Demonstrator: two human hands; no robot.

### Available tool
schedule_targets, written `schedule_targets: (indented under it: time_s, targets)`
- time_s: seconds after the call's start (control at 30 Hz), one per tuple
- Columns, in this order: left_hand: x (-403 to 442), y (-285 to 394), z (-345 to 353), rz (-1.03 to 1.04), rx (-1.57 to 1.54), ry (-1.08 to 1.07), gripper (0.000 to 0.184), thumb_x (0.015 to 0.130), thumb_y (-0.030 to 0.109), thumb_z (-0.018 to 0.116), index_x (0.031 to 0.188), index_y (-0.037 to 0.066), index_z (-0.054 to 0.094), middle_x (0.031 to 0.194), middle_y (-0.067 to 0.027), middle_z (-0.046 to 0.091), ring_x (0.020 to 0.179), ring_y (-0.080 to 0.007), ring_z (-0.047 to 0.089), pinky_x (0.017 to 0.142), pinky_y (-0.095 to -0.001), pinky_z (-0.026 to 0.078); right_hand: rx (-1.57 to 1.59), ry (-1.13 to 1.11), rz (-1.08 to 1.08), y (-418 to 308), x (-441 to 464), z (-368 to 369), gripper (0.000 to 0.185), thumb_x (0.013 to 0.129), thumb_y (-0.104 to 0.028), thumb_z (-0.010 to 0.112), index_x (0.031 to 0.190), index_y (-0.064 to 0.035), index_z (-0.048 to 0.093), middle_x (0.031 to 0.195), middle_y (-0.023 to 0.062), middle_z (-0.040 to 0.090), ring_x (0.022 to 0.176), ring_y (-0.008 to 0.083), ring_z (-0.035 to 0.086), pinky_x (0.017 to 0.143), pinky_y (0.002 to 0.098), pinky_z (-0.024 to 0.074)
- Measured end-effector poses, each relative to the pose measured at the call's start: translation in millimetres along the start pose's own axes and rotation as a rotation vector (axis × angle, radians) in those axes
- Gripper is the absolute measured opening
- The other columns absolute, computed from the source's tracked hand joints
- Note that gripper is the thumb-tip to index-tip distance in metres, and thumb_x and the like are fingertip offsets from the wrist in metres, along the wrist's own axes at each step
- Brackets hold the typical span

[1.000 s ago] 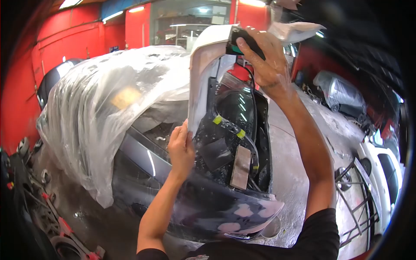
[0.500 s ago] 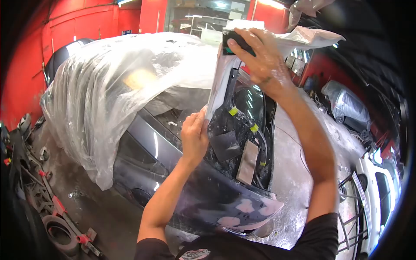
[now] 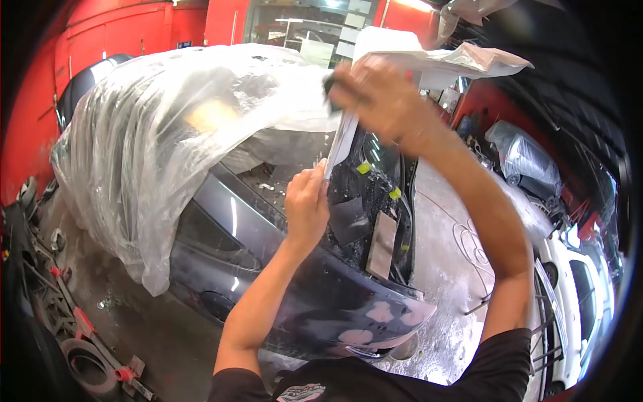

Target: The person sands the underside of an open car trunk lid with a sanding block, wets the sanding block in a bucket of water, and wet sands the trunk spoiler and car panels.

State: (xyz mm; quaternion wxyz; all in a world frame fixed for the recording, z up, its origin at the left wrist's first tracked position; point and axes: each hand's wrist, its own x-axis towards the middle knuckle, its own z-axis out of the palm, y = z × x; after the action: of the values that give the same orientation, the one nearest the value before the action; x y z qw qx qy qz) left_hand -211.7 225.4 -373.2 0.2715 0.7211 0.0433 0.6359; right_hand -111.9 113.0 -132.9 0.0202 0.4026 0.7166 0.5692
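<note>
My right hand (image 3: 388, 100), smeared by motion, is closed round a black sanding block (image 3: 331, 92) near the top of a raised trunk lid. The pale lid (image 3: 343, 141) stands up edge-on, its whitish upper part (image 3: 462, 60) jutting out to the right. Lower down, my left hand (image 3: 308, 201) grips the lid's edge with its fingers. Below is the dark car body (image 3: 288, 295), with pinkish patches (image 3: 355, 336) at the rear corner. In the open rear lie a long flat block (image 3: 382, 246) and a dark square sheet (image 3: 349, 221).
Clear plastic sheeting (image 3: 127, 167) drapes the car's front. Tyres (image 3: 88, 367) and a red-and-grey metal frame (image 3: 84, 321) lie at left. A hose (image 3: 469, 244) coils on the wet floor at right, near a white car (image 3: 583, 288) and a covered vehicle (image 3: 526, 157).
My right hand has moved slightly left and down with the block and is now blurred. My left hand keeps its hold on the lid's edge; the view has shifted a little.
</note>
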Motion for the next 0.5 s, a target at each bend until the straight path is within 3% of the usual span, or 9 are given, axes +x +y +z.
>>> schedule_targets:
  time_s: [0.07, 0.17, 0.3, 0.4, 0.5]
  targets:
    - [0, 0, 1, -0.006, -0.034, 0.015, 0.039, 0.093, -0.001, 0.064, 0.133, -0.002, 0.067, 0.104, -0.0164, 0.068, 0.096, -0.0344, 0.064, 0.083, -0.0438, 0.049, -0.190, 0.021, 0.062, 33, 3, -14, 0.038, 0.083, -0.014, 0.068, 0.119, -0.0027, 0.068, 0.129, 0.0158, 0.064, 0.116, 0.0362, 0.061, 0.100, 0.0502, 0.0518]
    - [2, 1, 0, 0.011, -0.018, 0.008, 0.036, 0.096, -0.003, 0.063, 0.132, -0.004, 0.067, 0.100, -0.0159, 0.066, 0.088, -0.0314, 0.064, 0.080, -0.0384, 0.052, -0.128, -0.050, 0.073, -24, -5, 6, 0.043, 0.081, -0.009, 0.069, 0.123, -0.0026, 0.067, 0.131, 0.0172, 0.063, 0.117, 0.0376, 0.060, 0.102, 0.0497, 0.0504]
    - [1, 8, -22, 0.007, -0.015, -0.064, 0.036, 0.098, 0.000, 0.064, 0.133, -0.004, 0.066, 0.108, -0.0160, 0.069, 0.095, -0.0289, 0.066, 0.086, -0.0361, 0.052, 0.184, -0.098, 0.151, -73, -24, -9, 0.046, 0.079, -0.006, 0.071, 0.124, -0.0012, 0.067, 0.133, 0.0189, 0.062, 0.120, 0.0377, 0.059, 0.105, 0.0482, 0.0494]
    - [-7, 22, -45, -0.094, -0.231, -0.073, 0.037, 0.098, 0.006, 0.066, 0.134, -0.004, 0.065, 0.116, -0.0152, 0.070, 0.104, -0.0280, 0.067, 0.092, -0.0357, 0.052, 0.482, -0.019, 0.522, -106, -42, -28, 0.041, 0.089, -0.008, 0.072, 0.129, 0.0014, 0.065, 0.133, 0.0163, 0.064, 0.120, 0.0314, 0.062, 0.104, 0.0442, 0.0504]
    - [-13, 39, -62, -0.266, -0.610, -0.215, 0.039, 0.102, 0.011, 0.067, 0.137, -0.005, 0.062, 0.119, -0.0112, 0.069, 0.106, -0.0213, 0.067, 0.091, -0.0328, 0.052, 1.342, 0.097, 1.260, -159, -56, -34, 0.039, 0.100, -0.016, 0.069, 0.133, 0.0045, 0.063, 0.129, 0.0129, 0.067, 0.117, 0.0241, 0.065, 0.102, 0.0395, 0.0512]
